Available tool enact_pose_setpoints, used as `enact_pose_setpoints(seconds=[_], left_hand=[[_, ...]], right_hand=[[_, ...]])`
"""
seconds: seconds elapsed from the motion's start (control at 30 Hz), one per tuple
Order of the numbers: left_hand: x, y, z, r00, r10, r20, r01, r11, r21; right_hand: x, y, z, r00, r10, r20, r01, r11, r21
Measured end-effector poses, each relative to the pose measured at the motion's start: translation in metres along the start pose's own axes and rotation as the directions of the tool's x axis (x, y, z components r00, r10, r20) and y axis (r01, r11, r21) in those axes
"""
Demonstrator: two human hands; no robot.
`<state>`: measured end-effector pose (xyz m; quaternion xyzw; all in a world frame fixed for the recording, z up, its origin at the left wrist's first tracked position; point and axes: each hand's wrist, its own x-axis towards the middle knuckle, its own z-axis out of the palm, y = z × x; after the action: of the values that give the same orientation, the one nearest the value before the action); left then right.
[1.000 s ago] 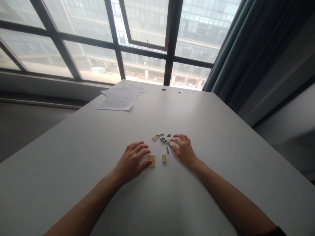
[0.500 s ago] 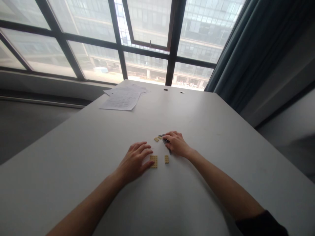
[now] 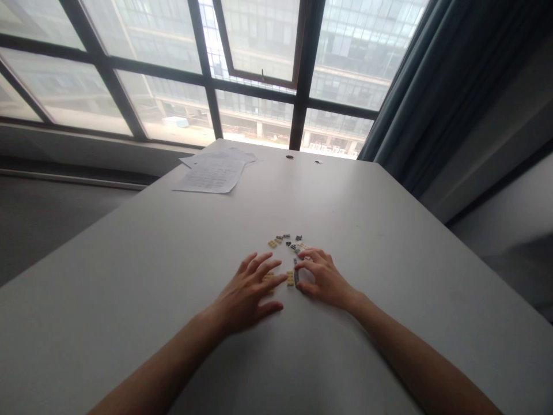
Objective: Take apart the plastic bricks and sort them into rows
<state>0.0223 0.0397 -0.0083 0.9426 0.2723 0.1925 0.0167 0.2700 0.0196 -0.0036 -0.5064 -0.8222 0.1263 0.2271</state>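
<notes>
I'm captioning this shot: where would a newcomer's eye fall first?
Probably on the bright window across the top, with a dark curtain at its right. Then the spread left hand and the right hand, near the middle of the white table. A small yellow brick lies between them, with more small pieces just beyond.

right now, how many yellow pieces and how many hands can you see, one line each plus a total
Yellow pieces: 4, one partly hidden by the left hand
Left hand and right hand: 2
Total: 6
</notes>
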Motion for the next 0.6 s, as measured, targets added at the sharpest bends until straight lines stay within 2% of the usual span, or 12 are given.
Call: enact_pose_setpoints(seconds=[0.6], left_hand=[[-0.0008,0.0015,0.0013,0.998,-0.006,0.067,0.007,1.0,-0.013]], right_hand=[[0.0005,-0.0014,0.0034,0.999,0.035,-0.019,-0.034,0.998,0.048]])
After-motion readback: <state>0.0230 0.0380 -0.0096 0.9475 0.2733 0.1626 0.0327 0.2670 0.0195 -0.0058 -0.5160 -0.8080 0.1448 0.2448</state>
